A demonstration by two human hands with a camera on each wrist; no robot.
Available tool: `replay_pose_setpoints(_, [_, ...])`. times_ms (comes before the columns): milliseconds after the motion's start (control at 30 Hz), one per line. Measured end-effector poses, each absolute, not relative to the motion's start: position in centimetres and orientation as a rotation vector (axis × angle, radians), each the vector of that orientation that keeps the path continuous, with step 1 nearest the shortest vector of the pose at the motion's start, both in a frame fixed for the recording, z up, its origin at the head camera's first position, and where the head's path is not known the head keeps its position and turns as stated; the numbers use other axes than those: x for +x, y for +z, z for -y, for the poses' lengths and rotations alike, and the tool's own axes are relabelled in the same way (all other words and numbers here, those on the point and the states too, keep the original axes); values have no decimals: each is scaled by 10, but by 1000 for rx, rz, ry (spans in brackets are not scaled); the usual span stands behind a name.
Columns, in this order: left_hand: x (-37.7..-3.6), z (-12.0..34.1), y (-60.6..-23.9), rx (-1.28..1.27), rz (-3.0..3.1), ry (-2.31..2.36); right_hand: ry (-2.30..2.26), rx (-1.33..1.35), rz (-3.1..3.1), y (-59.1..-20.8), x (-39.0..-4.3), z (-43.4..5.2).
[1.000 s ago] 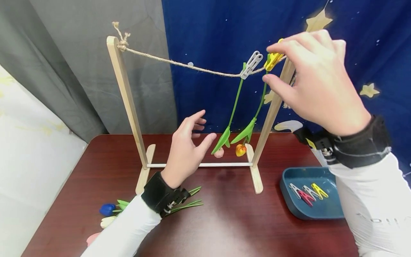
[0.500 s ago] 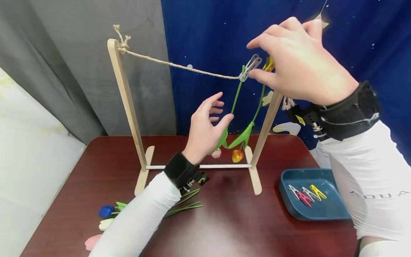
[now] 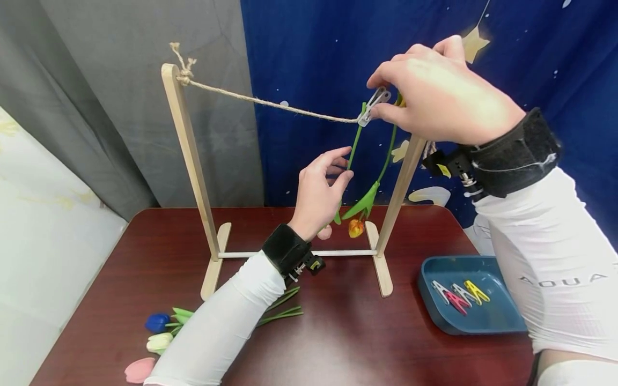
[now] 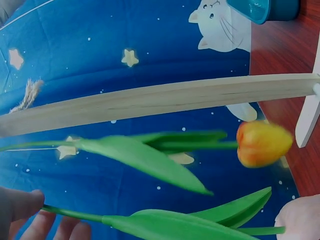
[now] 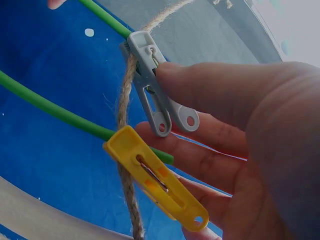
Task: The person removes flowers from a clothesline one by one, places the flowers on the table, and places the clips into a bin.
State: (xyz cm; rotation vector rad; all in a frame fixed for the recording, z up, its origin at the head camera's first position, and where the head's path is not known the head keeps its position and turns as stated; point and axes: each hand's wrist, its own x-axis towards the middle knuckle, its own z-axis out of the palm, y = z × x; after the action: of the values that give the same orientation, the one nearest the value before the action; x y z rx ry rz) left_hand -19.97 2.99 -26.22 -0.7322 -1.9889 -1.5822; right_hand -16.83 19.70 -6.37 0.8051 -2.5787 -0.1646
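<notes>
A twine line (image 3: 270, 101) hangs between the posts of a wooden stand (image 3: 190, 155). On it a grey clothespin (image 5: 162, 85) clips the stem of a pale pink tulip (image 4: 300, 217), which hangs head down. My right hand (image 3: 429, 96) holds this clothespin, thumb on its near side and fingers behind. My left hand (image 3: 321, 187) pinches the same tulip's green stem lower down. Beside it, a yellow clothespin (image 5: 157, 177) clips an orange tulip (image 4: 262, 145) to the twine, close to the right post. In the head view my right hand mostly hides the yellow clothespin.
A blue tray (image 3: 441, 316) with several clothespins (image 3: 456, 300) sits at the right of the table (image 3: 338, 343). At the left lie a blue tulip (image 3: 157, 323), a white tulip (image 3: 159, 342) and a pink tulip (image 3: 140, 370), partly under my left sleeve. Curtains (image 3: 299, 48) hang behind the stand.
My right hand has left the yellow clothespin, moved left and taken hold of the grey one. My left hand has risen rightward to the pale pink tulip's stem and pinches it.
</notes>
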Motion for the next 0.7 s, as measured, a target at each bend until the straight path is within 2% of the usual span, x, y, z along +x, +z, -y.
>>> replay_pose_setpoints(700, [-202,-23,-262,-749,1964,-1486,-159,873,2491,-66,-168,-201])
